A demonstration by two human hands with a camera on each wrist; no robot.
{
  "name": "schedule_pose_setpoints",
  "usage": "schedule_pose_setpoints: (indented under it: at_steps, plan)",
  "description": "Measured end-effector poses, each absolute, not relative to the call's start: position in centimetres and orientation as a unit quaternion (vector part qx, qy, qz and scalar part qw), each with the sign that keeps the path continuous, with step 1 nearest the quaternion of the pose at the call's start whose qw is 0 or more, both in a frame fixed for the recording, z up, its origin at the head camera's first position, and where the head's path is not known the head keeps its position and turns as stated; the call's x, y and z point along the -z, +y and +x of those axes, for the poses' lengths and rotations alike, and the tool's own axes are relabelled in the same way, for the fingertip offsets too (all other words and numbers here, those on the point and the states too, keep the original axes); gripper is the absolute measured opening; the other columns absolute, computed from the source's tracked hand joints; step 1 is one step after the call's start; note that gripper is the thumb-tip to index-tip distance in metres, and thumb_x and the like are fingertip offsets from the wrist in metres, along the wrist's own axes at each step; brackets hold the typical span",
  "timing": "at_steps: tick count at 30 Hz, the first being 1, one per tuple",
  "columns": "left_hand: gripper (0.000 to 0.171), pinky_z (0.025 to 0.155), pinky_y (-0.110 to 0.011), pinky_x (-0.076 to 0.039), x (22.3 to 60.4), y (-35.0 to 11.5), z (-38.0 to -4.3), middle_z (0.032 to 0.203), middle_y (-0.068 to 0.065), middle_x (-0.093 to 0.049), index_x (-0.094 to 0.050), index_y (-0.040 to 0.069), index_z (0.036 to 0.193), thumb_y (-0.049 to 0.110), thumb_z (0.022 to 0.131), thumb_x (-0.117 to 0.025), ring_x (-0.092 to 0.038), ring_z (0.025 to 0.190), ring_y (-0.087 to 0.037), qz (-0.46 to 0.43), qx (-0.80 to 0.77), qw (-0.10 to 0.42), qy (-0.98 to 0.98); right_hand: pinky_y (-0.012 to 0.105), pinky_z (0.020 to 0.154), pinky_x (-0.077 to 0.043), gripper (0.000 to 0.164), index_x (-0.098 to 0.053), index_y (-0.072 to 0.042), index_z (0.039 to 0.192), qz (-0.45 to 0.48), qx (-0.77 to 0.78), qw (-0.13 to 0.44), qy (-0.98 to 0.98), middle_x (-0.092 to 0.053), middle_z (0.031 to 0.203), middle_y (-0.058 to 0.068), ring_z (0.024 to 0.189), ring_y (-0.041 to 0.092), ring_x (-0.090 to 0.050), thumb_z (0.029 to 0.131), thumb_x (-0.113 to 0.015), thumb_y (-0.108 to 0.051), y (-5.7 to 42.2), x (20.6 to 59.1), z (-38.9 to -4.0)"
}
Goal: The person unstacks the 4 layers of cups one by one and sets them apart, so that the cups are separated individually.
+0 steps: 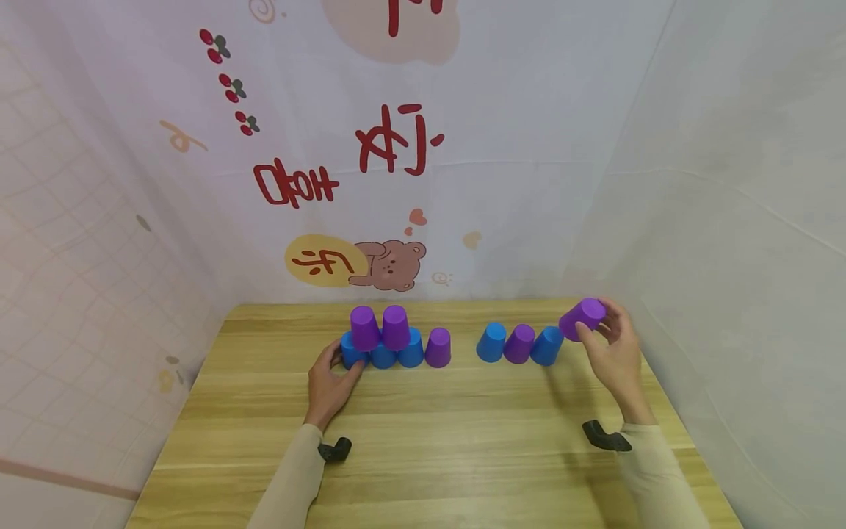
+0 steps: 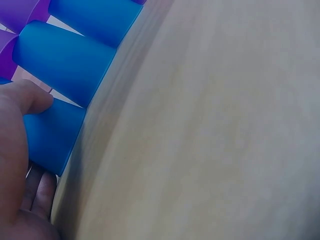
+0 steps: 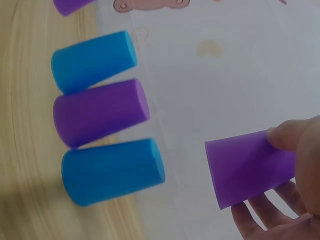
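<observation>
My right hand [image 1: 616,360] pinches a purple cup [image 3: 245,167] between thumb and fingers, raised above the table and tilted, with its mouth toward the lower left in the head view. Beside it stands a blue cup [image 3: 112,172], the right end of a short upside-down row with a purple cup [image 1: 519,344] and another blue cup [image 1: 491,342]. My left hand [image 1: 333,383] grips the leftmost blue cup [image 2: 56,132] of the other group, thumb on the near side. Two purple cups [image 1: 363,328] sit on top of that group's blue cups [image 1: 410,348].
A single purple cup [image 1: 438,347] stands upside down at the right end of the left group, with a gap before the right row. Behind the wooden table [image 1: 436,441] hangs a printed white cloth [image 1: 515,184]. Black straps [image 1: 604,436] are on both wrists.
</observation>
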State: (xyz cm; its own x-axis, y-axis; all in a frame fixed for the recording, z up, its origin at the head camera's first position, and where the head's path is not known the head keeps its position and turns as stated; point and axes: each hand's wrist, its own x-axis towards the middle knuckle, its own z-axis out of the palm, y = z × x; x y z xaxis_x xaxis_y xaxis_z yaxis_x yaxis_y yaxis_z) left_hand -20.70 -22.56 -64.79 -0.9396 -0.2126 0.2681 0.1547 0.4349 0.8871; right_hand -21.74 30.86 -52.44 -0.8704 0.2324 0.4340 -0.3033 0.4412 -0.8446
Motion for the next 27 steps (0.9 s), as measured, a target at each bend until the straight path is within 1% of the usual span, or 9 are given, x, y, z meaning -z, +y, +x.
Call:
schedule_pose_setpoints:
  at_steps: [4,10,12,16,18,20,23,25,27]
  plan:
    - [0.069,0.118,-0.060,-0.060,64.9,-22.6,-20.7,0.152,-0.026,-0.070,-0.061,0.000,0.157,0.008,0.095,-0.089,-0.072,0.138,-0.044,0.016,0.534,0.175,-0.827,0.002,0.104,-0.052,0.068,-0.051,0.001,0.162,0.004,-0.532,0.250,-0.809,-0.063,0.151,0.019,0.124,-0.010,-0.061,0.100,-0.078,0.007,31.5,52.7,-21.9]
    - [0.068,0.117,-0.057,-0.061,64.8,-22.5,-20.6,0.152,-0.025,-0.070,-0.061,0.000,0.157,0.009,0.095,-0.089,-0.073,0.137,-0.043,0.015,0.529,0.177,-0.830,0.002,0.104,-0.052,0.067,-0.051,0.000,0.163,-0.021,-0.533,0.241,-0.811,-0.063,0.154,0.020,0.123,-0.010,-0.061,0.101,-0.077,0.005,32.4,53.5,-22.1]
    - [0.069,0.117,-0.051,-0.062,64.9,-22.5,-20.6,0.152,-0.024,-0.071,-0.062,0.001,0.157,0.009,0.095,-0.089,-0.073,0.138,-0.041,0.019,0.528,0.175,-0.831,0.002,0.104,-0.052,0.068,-0.050,-0.001,0.163,-0.029,-0.533,0.236,-0.812,-0.063,0.156,0.020,0.123,-0.010,-0.060,0.101,-0.077,0.005,32.7,53.8,-22.2]
    - [0.069,0.116,-0.031,-0.062,64.8,-22.5,-20.7,0.153,-0.021,-0.071,-0.062,0.004,0.157,0.010,0.095,-0.090,-0.073,0.138,-0.037,0.028,0.530,0.167,-0.831,0.002,0.104,-0.052,0.068,-0.049,-0.001,0.164,-0.046,-0.531,0.223,-0.816,-0.062,0.158,0.021,0.123,-0.009,-0.060,0.102,-0.077,0.004,33.2,54.6,-22.3]
    - [0.069,0.115,-0.026,-0.061,64.8,-22.5,-20.7,0.153,-0.021,-0.071,-0.063,0.004,0.157,0.010,0.094,-0.090,-0.073,0.138,-0.037,0.029,0.531,0.167,-0.830,0.003,0.104,-0.053,0.069,-0.049,-0.001,0.165,-0.055,-0.528,0.214,-0.820,-0.062,0.159,0.023,0.124,-0.006,-0.060,0.102,-0.077,0.003,33.5,55.0,-22.4]
    - [0.069,0.114,-0.027,-0.061,64.8,-22.5,-20.7,0.152,-0.022,-0.071,-0.063,0.003,0.157,0.010,0.094,-0.090,-0.073,0.138,-0.038,0.026,0.530,0.170,-0.830,0.004,0.105,-0.054,0.069,-0.048,-0.002,0.166,-0.065,-0.521,0.201,-0.827,-0.061,0.161,0.024,0.125,-0.003,-0.061,0.104,-0.077,0.000,33.7,55.4,-22.4]
    - [0.069,0.115,-0.034,-0.062,64.8,-22.6,-20.7,0.152,-0.022,-0.071,-0.063,0.003,0.157,0.009,0.093,-0.090,-0.073,0.138,-0.038,0.023,0.529,0.172,-0.831,0.006,0.105,-0.055,0.069,-0.046,-0.002,0.168,-0.073,-0.509,0.181,-0.838,-0.059,0.164,0.026,0.129,0.005,-0.063,0.105,-0.077,-0.005,33.8,56.0,-22.5]
    - [0.069,0.116,-0.035,-0.062,64.7,-22.6,-20.6,0.153,-0.021,-0.071,-0.063,0.004,0.157,0.010,0.094,-0.090,-0.073,0.139,-0.037,0.026,0.530,0.166,-0.831,0.005,0.105,-0.055,0.068,-0.046,-0.002,0.167,-0.074,-0.507,0.172,-0.841,-0.059,0.164,0.024,0.132,0.009,-0.063,0.106,-0.076,-0.006,33.7,56.2,-22.5]
    - [0.069,0.117,-0.036,-0.061,64.6,-22.6,-20.6,0.155,-0.020,-0.070,-0.062,0.005,0.158,0.011,0.095,-0.090,-0.072,0.140,-0.036,0.029,0.532,0.159,-0.831,0.004,0.105,-0.053,0.067,-0.047,-0.001,0.166,-0.072,-0.508,0.168,-0.842,-0.059,0.164,0.025,0.136,0.017,-0.064,0.106,-0.076,-0.004,33.6,56.4,-22.5]
